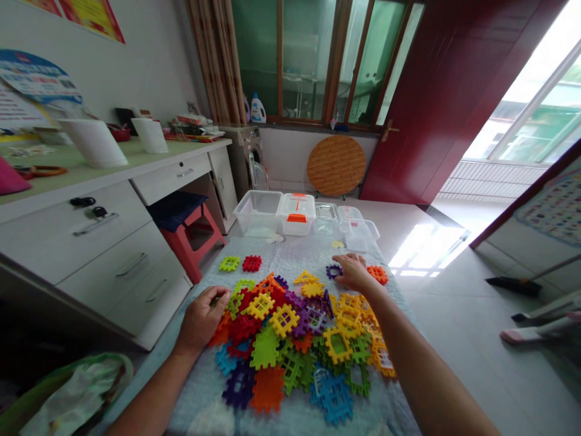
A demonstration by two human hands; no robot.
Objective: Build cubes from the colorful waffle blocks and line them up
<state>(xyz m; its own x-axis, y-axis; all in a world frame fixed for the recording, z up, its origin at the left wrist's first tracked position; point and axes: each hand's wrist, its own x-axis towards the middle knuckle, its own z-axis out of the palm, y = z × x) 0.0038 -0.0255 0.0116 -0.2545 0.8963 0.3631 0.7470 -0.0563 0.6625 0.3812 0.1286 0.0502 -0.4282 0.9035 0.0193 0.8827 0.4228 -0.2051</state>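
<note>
Two hands: both bare, palms down, at the edges of a heap of toy pieces.
Left hand [202, 320]: at 8 o'clock of the heap, fingers curled against red and orange pieces; narrow grip, cannot tell if a piece is held.
Right hand [354, 272]: at 2 o'clock of the heap, fingers loosely spread, just beside a purple block [333, 271]; wide grip, nothing visibly held.
Heap: plastic waffle-grid blocks [290, 342], mixed colours, overlapping, in the middle of a quilted blue-white cover [204, 412].
Strays: lime-green block [229, 263] and red block [252, 263] at 11 o'clock, apart from the heap.
Handling: probably light and stiff with slight flex; toothed edges and grid holes look easy to pinch by the rim, though teeth may snag neighbours.
Boxes: clear plastic storage boxes [258, 212] at 12 o'clock, one with orange latch [296, 218].
Rest: white drawer desk [91, 242] at 9 o'clock, red step stool [190, 242] at 10 o'clock, round wooden board [336, 165] at 12 o'clock, dark red door [436, 103] at 1 o'clock, broom [512, 286] at 3 o'clock.
Writing: wall poster [39, 75] and white detergent bottle [258, 112] too small to read; no marks readable on blocks.
</note>
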